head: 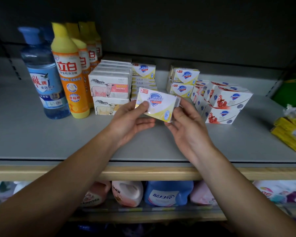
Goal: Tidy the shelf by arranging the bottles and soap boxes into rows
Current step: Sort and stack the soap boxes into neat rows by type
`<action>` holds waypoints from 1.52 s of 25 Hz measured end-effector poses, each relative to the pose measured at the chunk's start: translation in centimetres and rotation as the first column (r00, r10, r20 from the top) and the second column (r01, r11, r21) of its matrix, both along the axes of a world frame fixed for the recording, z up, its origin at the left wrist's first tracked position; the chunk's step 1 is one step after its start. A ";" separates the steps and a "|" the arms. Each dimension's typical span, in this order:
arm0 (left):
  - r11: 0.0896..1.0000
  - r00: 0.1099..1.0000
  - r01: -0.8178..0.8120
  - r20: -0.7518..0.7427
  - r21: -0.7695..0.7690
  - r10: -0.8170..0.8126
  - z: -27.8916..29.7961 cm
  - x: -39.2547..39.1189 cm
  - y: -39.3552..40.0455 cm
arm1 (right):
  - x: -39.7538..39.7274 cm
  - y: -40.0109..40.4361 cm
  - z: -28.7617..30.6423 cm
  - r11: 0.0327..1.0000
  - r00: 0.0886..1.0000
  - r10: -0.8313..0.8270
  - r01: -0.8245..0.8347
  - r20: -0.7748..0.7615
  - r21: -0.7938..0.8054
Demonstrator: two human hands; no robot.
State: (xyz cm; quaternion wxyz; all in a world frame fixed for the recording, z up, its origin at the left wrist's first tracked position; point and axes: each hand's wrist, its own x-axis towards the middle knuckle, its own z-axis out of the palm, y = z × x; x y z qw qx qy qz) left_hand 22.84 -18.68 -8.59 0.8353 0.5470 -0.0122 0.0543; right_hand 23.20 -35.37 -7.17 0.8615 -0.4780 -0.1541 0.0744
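Grey shelf (32, 134): one blue bottle (43, 74), four yellow bottles (69, 72). Left hand (130, 120) and right hand (186, 124) gripping one Safeguard soap box (158, 104).

Glossy cardboard soap box (158, 104); matt grey, perhaps metal shelf (41, 134); wooden-looking edge (143, 173).

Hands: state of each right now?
Left hand: holding the yellow Safeguard soap box by its left end.
Right hand: holding the same box's right end.

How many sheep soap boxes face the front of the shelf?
2 front faces show: the upper sheep box stacked on the lower sheep box, right of the orange bottle. More sit behind, partly hidden.
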 end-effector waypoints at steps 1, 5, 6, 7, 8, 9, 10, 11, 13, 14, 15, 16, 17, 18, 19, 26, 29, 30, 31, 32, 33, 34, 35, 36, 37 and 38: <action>0.995 0.998 -0.055 0.028 0.077 0.053 -0.1 0.0 -0.1 | 0.2 -0.5 0.3 0.997 0.999 -0.044 0.043 -0.010 -0.067; 0.896 0.979 -0.180 0.163 0.407 0.123 0.8 -0.4 -0.8 | 2.0 -2.4 1.6 0.687 0.944 -0.109 0.298 0.311 -0.663; 0.871 0.978 -0.181 0.180 0.456 0.109 1.5 -0.4 -0.8 | 2.5 -2.6 2.1 0.613 0.921 -0.060 0.338 0.384 -0.714; 0.848 0.974 -0.194 0.198 0.493 0.107 2.3 -0.4 -0.6 | 3.1 -2.7 2.6 0.578 0.903 -0.024 0.362 0.428 -0.732; 0.812 0.964 -0.235 0.232 0.535 0.126 3.3 -0.2 -0.1 | 3.8 -2.8 3.2 0.566 0.893 -0.011 0.377 0.451 -0.734; 0.732 0.939 -0.324 0.298 0.599 0.171 4.3 0.0 0.7 | 4.5 -2.7 3.7 0.566 0.887 -0.017 0.389 0.461 -0.727; 0.580 0.888 -0.452 0.399 0.677 0.227 5.5 0.2 1.8 | 5.4 -2.5 4.1 0.563 0.879 -0.036 0.410 0.475 -0.717; 0.382 0.818 -0.575 0.514 0.724 0.258 6.5 0.5 2.9 | 6.5 -2.2 4.4 0.544 0.863 -0.055 0.448 0.503 -0.709; 0.028 0.712 -0.687 0.666 0.726 0.221 7.6 1.6 5.2 | 8.7 -1.1 4.8 0.450 0.805 -0.071 0.553 0.589 -0.701; -0.111 0.726 -0.651 0.658 0.751 0.200 7.8 2.3 6.1 | 9.9 -0.4 5.0 0.404 0.775 -0.062 0.596 0.629 -0.694; -0.221 0.765 -0.576 0.614 0.787 0.193 7.7 3.1 6.7 | 11.1 0.4 5.1 0.369 0.751 -0.045 0.626 0.659 -0.687; -0.301 0.807 -0.489 0.555 0.819 0.201 7.4 3.7 7.2 | 12.3 1.3 5.2 0.344 0.730 -0.025 0.647 0.683 -0.680; -0.351 0.834 -0.418 0.507 0.838 0.218 6.8 4.3 7.4 | 13.5 2.2 5.3 0.326 0.716 -0.009 0.662 0.698 -0.675; -0.379 0.837 -0.392 0.496 0.838 0.231 6.0 4.7 7.6 | 14.7 3.1 5.4 0.313 0.705 0.000 0.673 0.709 -0.670; -0.401 0.825 -0.399 0.514 0.825 0.236 5.3 4.9 7.7 | 15.8 3.9 5.4 0.301 0.698 0.008 0.681 0.716 -0.667; -0.395 0.700 -0.555 0.668 0.732 0.253 3.8 6.0 7.8 | 22.3 9.8 4.9 0.127 0.609 0.130 0.772 0.782 -0.622; -0.397 0.673 -0.582 0.694 0.710 0.254 3.5 6.2 7.8 | 23.3 11.0 3.8 0.106 0.533 0.208 0.821 0.820 -0.560; -0.395 0.668 -0.587 0.698 0.707 0.257 3.6 6.2 7.8 | 23.4 11.2 3.5 0.107 0.507 0.218 0.837 0.834 -0.537; -0.393 0.665 -0.589 0.699 0.707 0.261 3.6 6.3 7.9 | 23.5 11.2 3.4 0.107 0.489 0.224 0.848 0.843 -0.520; -0.389 0.665 -0.589 0.698 0.709 0.264 3.6 6.3 7.9 | 23.6 11.2 3.3 0.105 0.478 0.227 0.854 0.849 -0.509; -0.388 0.668 -0.586 0.695 0.711 0.266 3.6 6.4 7.9 | 23.6 11.1 3.4 0.097 0.478 0.230 0.856 0.848 -0.508; -0.388 0.670 -0.583 0.693 0.714 0.266 3.6 6.4 7.8 | 23.6 11.0 3.6 0.077 0.489 0.241 0.851 0.838 -0.519; -0.391 0.670 -0.582 0.693 0.713 0.266 3.6 6.3 7.8 | 23.4 11.0 3.8 0.038 0.512 0.264 0.841 0.818 -0.539; -0.396 0.668 -0.581 0.695 0.711 0.267 3.5 6.3 7.8 | 23.2 10.9 4.1 -0.011 0.541 0.290 0.827 0.789 -0.563; -0.403 0.666 -0.579 0.696 0.708 0.267 3.5 6.4 7.8 | 22.8 10.8 4.3 -0.048 0.572 0.303 0.808 0.762 -0.587; -0.409 0.667 -0.576 0.696 0.708 0.266 3.6 6.3 7.8 | 22.1 10.5 4.5 -0.051 0.597 0.294 0.790 0.746 -0.612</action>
